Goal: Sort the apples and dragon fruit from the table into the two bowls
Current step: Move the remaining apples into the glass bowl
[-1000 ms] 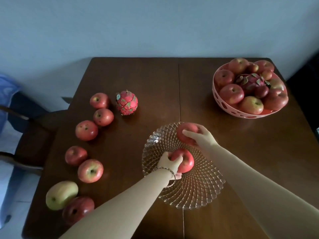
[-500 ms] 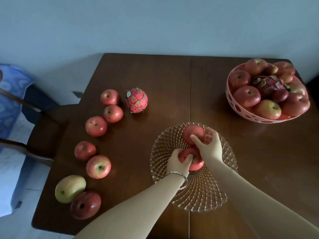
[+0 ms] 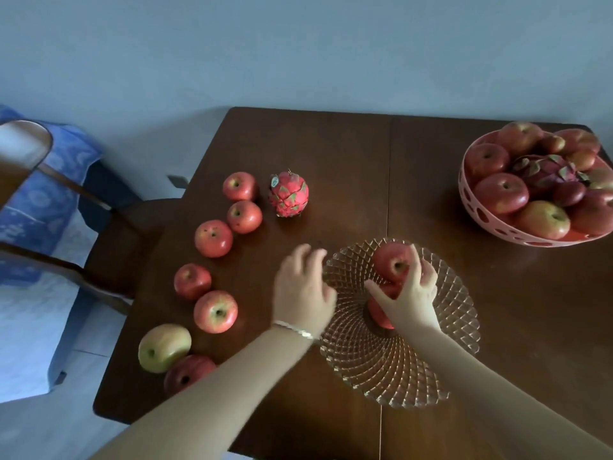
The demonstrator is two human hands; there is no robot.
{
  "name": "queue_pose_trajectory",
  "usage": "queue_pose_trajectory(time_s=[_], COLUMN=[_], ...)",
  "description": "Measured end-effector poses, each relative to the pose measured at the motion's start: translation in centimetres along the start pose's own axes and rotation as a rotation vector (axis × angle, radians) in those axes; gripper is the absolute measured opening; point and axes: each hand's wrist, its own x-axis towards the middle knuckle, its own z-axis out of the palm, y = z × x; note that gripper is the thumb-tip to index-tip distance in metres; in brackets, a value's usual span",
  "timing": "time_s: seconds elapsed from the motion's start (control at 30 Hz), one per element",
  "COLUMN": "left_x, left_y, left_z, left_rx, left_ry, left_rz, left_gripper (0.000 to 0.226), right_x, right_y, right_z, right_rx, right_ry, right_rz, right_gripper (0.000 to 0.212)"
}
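Left hand now beside glass bowl

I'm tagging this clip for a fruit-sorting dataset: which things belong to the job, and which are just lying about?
Job: glass bowl with two apples, pink bowl of fruit, seven loose apples, dragon fruit, table, left hand, right hand.
Lying about: wooden chair, blue cloth.
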Motion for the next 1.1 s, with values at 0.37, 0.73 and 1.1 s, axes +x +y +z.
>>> queue_pose_trajectory(time_s=[0.37, 0.73, 1.1], left_x=[-1.1, -0.4, -0.1], left_y=[-9.7, 5.2, 6.8], left_z=[-2.7, -3.5, 2.7], left_rx=[0.723, -0.076, -0.406], left_ry=[-0.788, -0.266, -0.542], left_rz=[-0.307, 0.243, -0.362], left_gripper=[0.073, 0.095, 0.073], right_x=[-0.4, -3.7, -0.2], right_y=[0.1, -3.0, 3.5], right_z=[0.6, -4.0, -7.0], right_rx=[-0.089, 0.432, 0.697], right_ry=[-0.031, -0.216, -0.09], right_rz=[-0.035, -0.06, 0.43], right_gripper=[0.093, 0.046, 0.055])
